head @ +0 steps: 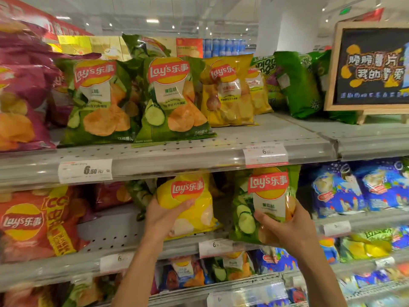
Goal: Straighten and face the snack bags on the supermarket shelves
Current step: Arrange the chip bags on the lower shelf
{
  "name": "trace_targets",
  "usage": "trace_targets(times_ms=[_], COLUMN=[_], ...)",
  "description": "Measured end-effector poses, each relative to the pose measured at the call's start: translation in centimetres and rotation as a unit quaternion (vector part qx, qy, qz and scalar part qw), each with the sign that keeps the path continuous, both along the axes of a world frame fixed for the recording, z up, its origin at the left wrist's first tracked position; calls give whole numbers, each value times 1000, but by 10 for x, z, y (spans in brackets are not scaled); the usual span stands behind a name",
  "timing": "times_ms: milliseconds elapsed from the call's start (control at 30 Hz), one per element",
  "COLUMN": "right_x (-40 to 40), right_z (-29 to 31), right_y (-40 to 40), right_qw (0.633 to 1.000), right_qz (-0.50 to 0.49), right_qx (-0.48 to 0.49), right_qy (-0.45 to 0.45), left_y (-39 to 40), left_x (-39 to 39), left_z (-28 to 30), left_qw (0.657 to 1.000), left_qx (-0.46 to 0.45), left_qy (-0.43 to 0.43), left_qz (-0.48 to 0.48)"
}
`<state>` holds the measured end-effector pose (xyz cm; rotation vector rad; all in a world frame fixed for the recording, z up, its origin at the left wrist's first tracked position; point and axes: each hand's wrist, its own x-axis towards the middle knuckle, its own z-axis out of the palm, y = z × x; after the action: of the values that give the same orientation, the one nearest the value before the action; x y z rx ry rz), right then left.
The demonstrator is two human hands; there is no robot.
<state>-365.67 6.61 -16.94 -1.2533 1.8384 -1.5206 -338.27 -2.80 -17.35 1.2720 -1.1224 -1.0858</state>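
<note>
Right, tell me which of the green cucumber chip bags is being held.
The green bag on the second shelf, gripped by the right hand. The two other green bags stand untouched on the top shelf.

Bright ceiling lights [152,20] flood the aisle; glare streaks the shelf edge [155,161], with edges blurred and bowed.

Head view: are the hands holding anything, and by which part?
Left hand grips the yellow bag at its left-middle; right hand grips the green cucumber bag at its lower right.
</note>
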Motion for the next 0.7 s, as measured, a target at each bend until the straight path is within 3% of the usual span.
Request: trace_targets(times_ms=[333, 533, 700], right_x=[-32, -26, -2], right_z=[-8, -10, -13], right_y=[33, 34, 35], right_qw=[998, 997, 995], right_qz=[13, 43, 58], right_qx=[-12, -2, 14], right_qy=[-64, -70, -74], left_y=[-6, -12, -4], left_x=[-51, -50, -26], left_z=[-10, -12, -22], left_qw=[997, 993, 991], left_qx=[45, 7, -11], left_qy=[-30, -30, -104], left_qz=[-49, -112, -78])
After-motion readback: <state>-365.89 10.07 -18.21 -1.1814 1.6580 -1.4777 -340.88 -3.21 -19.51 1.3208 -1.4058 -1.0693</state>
